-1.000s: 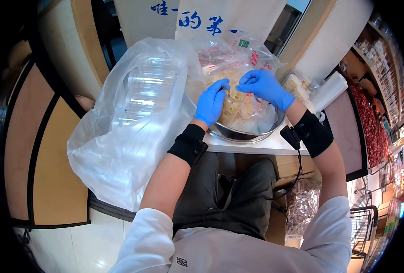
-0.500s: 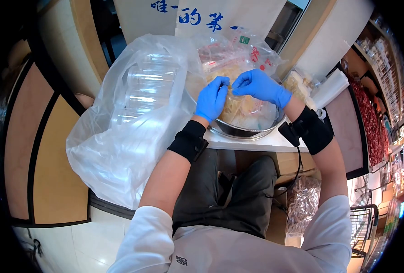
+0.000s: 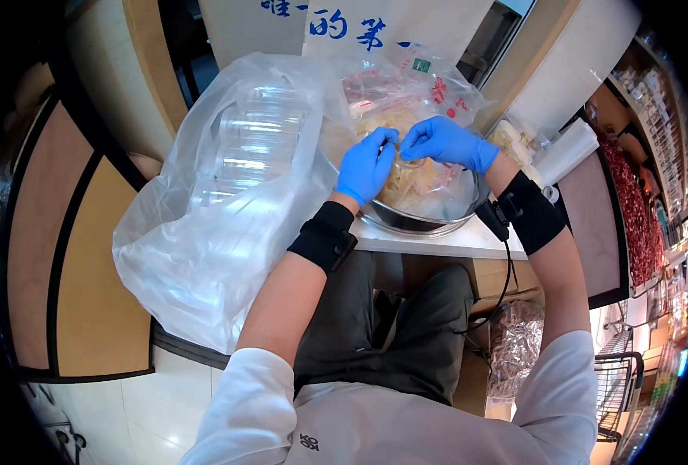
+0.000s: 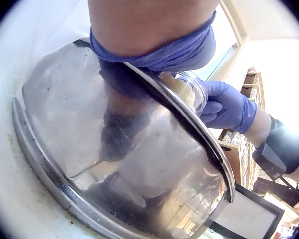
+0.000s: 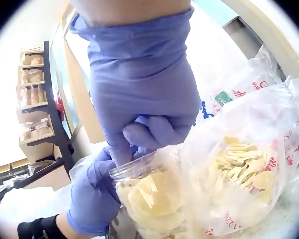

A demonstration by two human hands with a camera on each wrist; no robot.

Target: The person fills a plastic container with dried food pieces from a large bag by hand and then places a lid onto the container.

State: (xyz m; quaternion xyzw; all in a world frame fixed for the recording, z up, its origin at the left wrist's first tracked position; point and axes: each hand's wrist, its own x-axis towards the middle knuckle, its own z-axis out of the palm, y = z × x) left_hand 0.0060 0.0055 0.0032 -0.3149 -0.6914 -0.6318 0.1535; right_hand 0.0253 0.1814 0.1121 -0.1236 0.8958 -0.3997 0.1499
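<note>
A clear plastic jar holds pale yellow dried slices and stands tilted over the steel bowl. My blue-gloved left hand grips the jar by its side, thumb and fingers around it near the rim. At the jar's mouth is my right hand, also gloved, its fingers bent and the fingertips right at the rim. I cannot tell whether those fingertips pinch a slice. Beside the jar, a printed clear bag of similar slices lies open in the bowl.
On the left, a large translucent plastic bag contains stacked clear jars. The bowl sits on a white table. A plastic roll and another bag of pale pieces lie on the right. Shelves and a shopping cart stand farther right.
Both hands stay together over the bowl with the jar. The right fingers shift slightly at the jar's mouth; the yellow slice seen between the hands earlier no longer shows there.
</note>
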